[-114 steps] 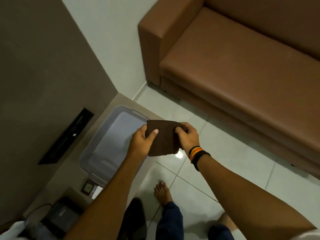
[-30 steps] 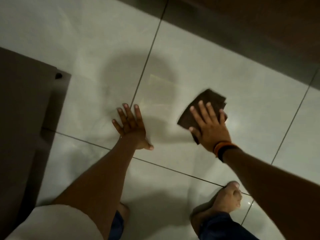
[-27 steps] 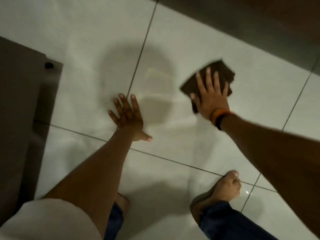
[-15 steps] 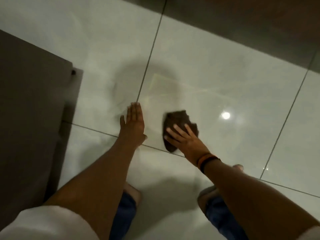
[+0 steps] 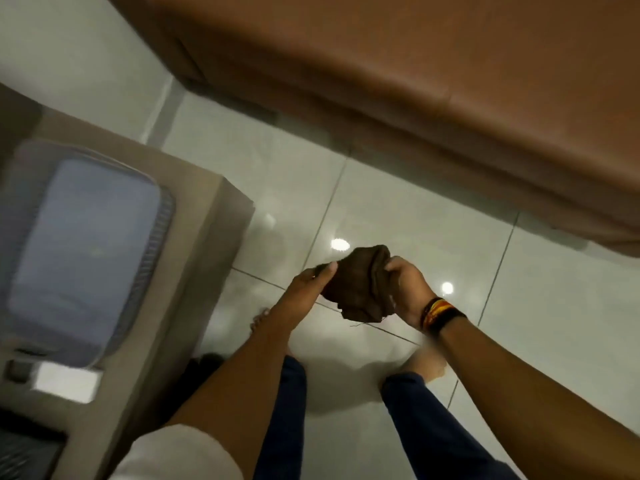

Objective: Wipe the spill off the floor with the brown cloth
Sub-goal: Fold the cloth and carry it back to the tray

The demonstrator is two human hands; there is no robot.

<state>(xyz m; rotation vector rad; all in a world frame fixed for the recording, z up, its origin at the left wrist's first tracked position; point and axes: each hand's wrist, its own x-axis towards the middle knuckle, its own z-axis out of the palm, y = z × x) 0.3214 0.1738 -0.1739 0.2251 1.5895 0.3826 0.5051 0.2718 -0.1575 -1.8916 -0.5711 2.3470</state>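
Observation:
The brown cloth [image 5: 358, 287] is bunched up and held in the air above the pale tiled floor [image 5: 398, 216]. My left hand [image 5: 311, 282] pinches its left edge with the fingertips. My right hand [image 5: 407, 289], with coloured bands on the wrist, grips its right side in a closed fist. No spill is discernible on the glossy tiles; only ceiling-light reflections show. My two bare feet stand on the floor below the hands.
A brown sofa [image 5: 433, 81] runs across the top and right. A low beige table [image 5: 194, 258] stands at the left, bearing a grey plastic basket [image 5: 86, 254] and a small white box [image 5: 65, 381]. Open floor lies between table and sofa.
Earlier my right hand pressed the cloth flat on the floor and my left palm rested on the tiles. Now both hands are raised off the floor and hold the bunched cloth; the view has risen.

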